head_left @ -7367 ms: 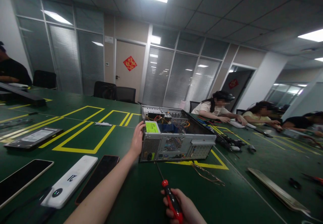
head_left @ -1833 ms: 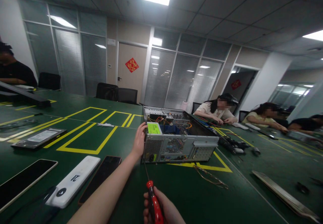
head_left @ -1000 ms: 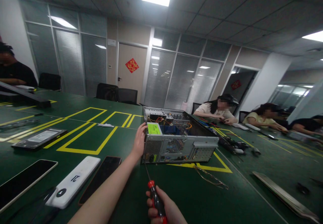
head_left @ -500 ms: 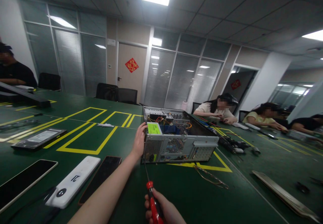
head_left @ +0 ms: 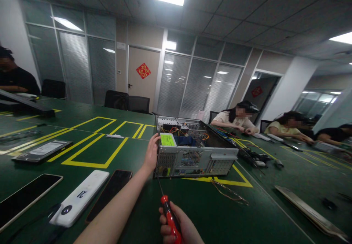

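An opened desktop computer case (head_left: 196, 163) lies on the green table, its rear panel facing me. Wires and a power supply with a yellow-green label (head_left: 167, 140) show inside it. My left hand (head_left: 152, 154) grips the case's left side, fingertips at the upper edge beside the power supply. Low in the view, my right hand (head_left: 178, 224) is closed around the handle of a red and black screwdriver (head_left: 169, 214). Its thin shaft points up to the lower left corner of the rear panel. Whether the tip touches a screw there, I cannot tell.
Left of my arm lie a hard drive (head_left: 44, 151), a white power bank (head_left: 82, 196) and two phones. Wire-framed glasses (head_left: 229, 192) lie right of the case's front. Beyond them are a metal strip (head_left: 308, 211) and black cables (head_left: 255, 156). Several people sit around the table.
My right hand and the screwdriver handle have shifted slightly right, and the shaft leans a little more. My left hand and the computer case look the same.
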Demonstrator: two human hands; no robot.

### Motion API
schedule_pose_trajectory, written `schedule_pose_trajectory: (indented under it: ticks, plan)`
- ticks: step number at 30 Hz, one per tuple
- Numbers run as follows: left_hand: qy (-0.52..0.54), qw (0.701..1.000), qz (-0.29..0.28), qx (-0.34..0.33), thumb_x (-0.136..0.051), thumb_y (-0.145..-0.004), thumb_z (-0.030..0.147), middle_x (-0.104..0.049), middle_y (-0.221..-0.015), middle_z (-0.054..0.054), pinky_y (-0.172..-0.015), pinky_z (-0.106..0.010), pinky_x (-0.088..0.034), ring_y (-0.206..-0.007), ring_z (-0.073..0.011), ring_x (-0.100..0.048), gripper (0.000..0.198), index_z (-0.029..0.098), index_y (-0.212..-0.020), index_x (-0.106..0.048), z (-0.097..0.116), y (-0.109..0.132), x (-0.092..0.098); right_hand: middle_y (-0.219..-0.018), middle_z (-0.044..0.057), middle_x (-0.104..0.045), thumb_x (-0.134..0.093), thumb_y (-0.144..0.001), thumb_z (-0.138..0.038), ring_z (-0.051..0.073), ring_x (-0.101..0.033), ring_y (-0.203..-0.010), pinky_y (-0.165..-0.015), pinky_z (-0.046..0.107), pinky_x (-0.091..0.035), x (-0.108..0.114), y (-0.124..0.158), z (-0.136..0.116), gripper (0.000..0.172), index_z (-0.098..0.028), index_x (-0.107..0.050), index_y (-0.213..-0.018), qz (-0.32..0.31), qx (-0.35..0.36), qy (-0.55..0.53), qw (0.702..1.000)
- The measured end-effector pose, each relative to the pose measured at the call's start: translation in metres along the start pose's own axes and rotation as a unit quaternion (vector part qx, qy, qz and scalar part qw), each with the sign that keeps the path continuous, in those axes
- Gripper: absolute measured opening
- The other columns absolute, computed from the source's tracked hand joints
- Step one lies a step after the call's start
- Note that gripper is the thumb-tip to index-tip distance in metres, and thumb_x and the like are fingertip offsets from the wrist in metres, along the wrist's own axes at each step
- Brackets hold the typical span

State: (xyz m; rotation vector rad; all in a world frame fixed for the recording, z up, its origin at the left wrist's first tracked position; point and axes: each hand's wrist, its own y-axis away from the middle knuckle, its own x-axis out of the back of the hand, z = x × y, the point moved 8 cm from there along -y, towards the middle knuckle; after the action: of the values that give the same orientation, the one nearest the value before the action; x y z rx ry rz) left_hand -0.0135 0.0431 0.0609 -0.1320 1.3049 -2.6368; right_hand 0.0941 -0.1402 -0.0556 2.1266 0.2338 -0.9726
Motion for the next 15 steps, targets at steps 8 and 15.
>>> schedule_pose_trajectory:
  ticks: [8, 15]
  plan:
    - [0.006, 1.000, -0.002, 0.005, -0.026, -0.100, 0.046, -0.049, -0.141, -0.009, -0.114, -0.046, -0.035, -0.133, -0.0216, -0.046, 0.043, 0.025, -0.122, -0.056, -0.0005, 0.0003, -0.0002, -0.071, 0.004, -0.063, -0.056, -0.067, -0.028, 0.013, -0.057, -0.058, -0.055, 0.024, -0.039, -0.0066, 0.0025, -0.0016, 0.033, -0.011, -0.064, -0.094, -0.059, 0.026, 0.046, 0.997]
    - [-0.001, 1.000, -0.003, 0.006, -0.025, -0.100, 0.046, -0.049, -0.142, -0.009, -0.114, -0.046, -0.035, -0.134, -0.0216, -0.045, 0.044, 0.024, -0.122, -0.056, -0.0014, 0.0002, -0.0005, -0.082, 0.004, -0.070, -0.079, -0.048, -0.015, 0.017, -0.063, -0.072, -0.069, 0.032, -0.043, -0.0072, 0.0024, -0.0018, 0.050, -0.016, -0.064, -0.096, -0.073, 0.057, 0.094, 0.991]
